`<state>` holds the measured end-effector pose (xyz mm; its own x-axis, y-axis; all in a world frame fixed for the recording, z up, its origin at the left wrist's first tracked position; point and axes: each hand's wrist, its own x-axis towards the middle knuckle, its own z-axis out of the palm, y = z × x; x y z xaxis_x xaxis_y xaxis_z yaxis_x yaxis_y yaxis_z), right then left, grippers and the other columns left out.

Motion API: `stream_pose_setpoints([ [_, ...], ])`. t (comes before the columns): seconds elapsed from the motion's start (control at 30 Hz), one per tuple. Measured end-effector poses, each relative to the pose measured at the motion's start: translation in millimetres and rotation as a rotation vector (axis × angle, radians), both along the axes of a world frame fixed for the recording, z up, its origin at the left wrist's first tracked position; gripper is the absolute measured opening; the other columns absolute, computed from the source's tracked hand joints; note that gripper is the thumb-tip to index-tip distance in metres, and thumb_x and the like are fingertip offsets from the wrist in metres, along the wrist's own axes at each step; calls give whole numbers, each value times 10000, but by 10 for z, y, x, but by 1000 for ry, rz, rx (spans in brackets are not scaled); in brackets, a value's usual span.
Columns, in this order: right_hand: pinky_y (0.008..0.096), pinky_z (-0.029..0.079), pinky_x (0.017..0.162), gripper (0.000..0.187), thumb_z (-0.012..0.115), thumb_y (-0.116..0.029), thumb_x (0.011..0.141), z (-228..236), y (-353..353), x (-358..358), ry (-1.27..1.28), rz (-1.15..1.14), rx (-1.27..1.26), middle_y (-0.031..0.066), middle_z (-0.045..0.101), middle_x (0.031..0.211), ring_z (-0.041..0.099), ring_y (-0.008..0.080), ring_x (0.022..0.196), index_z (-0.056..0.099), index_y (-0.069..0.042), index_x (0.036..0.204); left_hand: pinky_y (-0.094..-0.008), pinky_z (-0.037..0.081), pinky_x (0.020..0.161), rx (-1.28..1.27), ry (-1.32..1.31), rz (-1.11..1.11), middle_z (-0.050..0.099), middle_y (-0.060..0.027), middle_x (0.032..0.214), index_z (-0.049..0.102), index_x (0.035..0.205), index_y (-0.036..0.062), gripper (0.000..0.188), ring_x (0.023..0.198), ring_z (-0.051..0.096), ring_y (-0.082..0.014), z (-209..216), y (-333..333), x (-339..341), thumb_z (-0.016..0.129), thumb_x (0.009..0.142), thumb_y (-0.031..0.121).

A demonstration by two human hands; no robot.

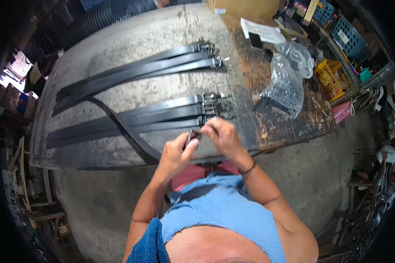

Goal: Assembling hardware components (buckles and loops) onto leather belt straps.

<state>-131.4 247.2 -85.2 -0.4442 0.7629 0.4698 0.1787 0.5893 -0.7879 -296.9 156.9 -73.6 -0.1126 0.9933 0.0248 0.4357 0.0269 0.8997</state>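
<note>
A black belt point(134, 136) runs from the far pile across the near one and bends over the table's front edge to my left hand point(177, 151). That hand is closed round the belt's end, where a dark, shiny piece shows between thumb and fingers. Close beside it, my right hand point(224, 136) has its fingers pinched together at the same end; what lies inside the pinch is hidden. Just beyond my hands lies a near row of black belts point(162, 115), metal buckles point(210, 105) toward the right. Farther back rests another row of black belts point(149, 68), buckles also to the right.
The worn grey table point(162, 35) joins a brown wooden board point(276, 127) on the right. On it lie a clear plastic bag point(287, 83), a phone point(255, 41) and paper point(261, 30). A cardboard box point(245, 6) stands behind. A yellow basket point(331, 79) sits on the right-hand shelf.
</note>
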Motion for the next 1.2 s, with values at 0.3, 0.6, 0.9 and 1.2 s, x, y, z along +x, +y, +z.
stream_pose_setpoints([
  [0.3, 281, 433, 521, 179, 656, -176, 905, 13, -102, -4, 41, -93, -242, 65, 585, 648, 528, 109, 561, 603, -18, 838, -339, 490, 575, -55, -91, 22, 633, -113, 668, 640, 1029, 23, 224, 580, 642, -204, 54, 93, 55, 620, 894, 201],
  [0.6, 303, 468, 563, 81, 680, -72, 860, 98, -193, -85, 48, -72, 138, 99, 630, 724, 616, 179, 630, 617, -22, 853, -504, 473, 587, 76, 132, -8, 625, -213, 704, 545, 983, 59, 172, 703, 624, -418, -70, 154, 15, 600, 862, 168],
  [0.9, 271, 459, 599, 386, 643, -417, 898, -29, -274, 110, 462, 133, -342, 17, 568, 777, 566, 121, 685, 586, -37, 938, -401, 544, 660, 293, 257, -207, 672, -125, 949, 573, 1116, 117, 301, 845, 661, -336, 242, 73, 45, 663, 832, 161],
  [1.2, 222, 428, 646, 332, 615, -392, 932, -29, -239, 103, 566, 214, -662, 11, 564, 857, 527, 90, 742, 571, -62, 941, -438, 495, 520, 398, 398, -298, 573, -113, 723, 492, 855, 59, 142, 613, 619, -331, 327, -56, 237, 606, 815, 133],
])
